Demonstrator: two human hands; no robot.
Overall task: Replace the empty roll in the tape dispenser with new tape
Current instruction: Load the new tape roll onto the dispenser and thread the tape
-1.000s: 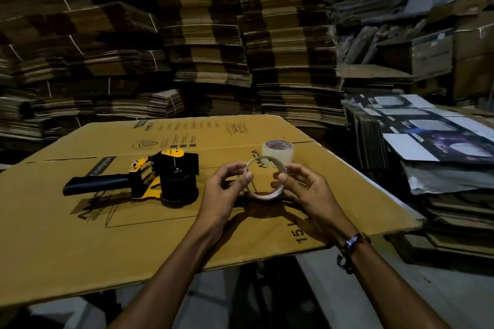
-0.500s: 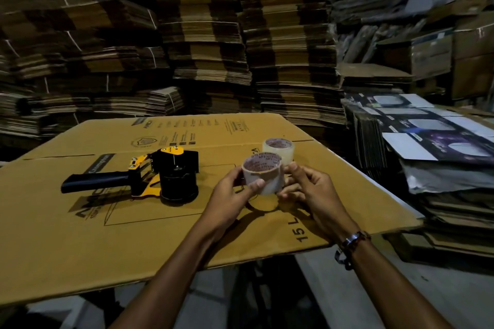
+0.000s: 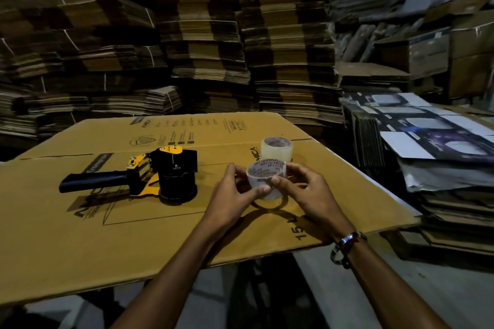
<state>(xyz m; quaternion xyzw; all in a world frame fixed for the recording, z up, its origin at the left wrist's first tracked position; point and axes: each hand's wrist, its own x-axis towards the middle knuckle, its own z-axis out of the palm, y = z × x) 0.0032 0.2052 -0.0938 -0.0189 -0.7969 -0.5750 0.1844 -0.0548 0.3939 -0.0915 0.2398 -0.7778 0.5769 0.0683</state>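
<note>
A black and yellow tape dispenser (image 3: 171, 177) lies on its side on the cardboard sheet (image 3: 80, 235), with its handle pointing left. My left hand (image 3: 235, 195) and my right hand (image 3: 304, 192) together hold a pale, thin-walled roll (image 3: 263, 179) with printing inside. They hold it just above the sheet, its opening facing up, with fingertips pinching its front wall. A dark ring-shaped shadow lies under it. A fuller roll of clear tape (image 3: 276, 148) stands on the sheet just behind the held roll.
Tall stacks of flattened cartons (image 3: 203, 35) fill the background. A pile of printed flat boxes (image 3: 427, 136) sits to the right of the sheet. The sheet's front edge overhangs a grey floor (image 3: 401, 288).
The roll faced me like a ring a second ago. It has been turned so its opening faces up and raised slightly. The dispenser and the rear roll have not moved.
</note>
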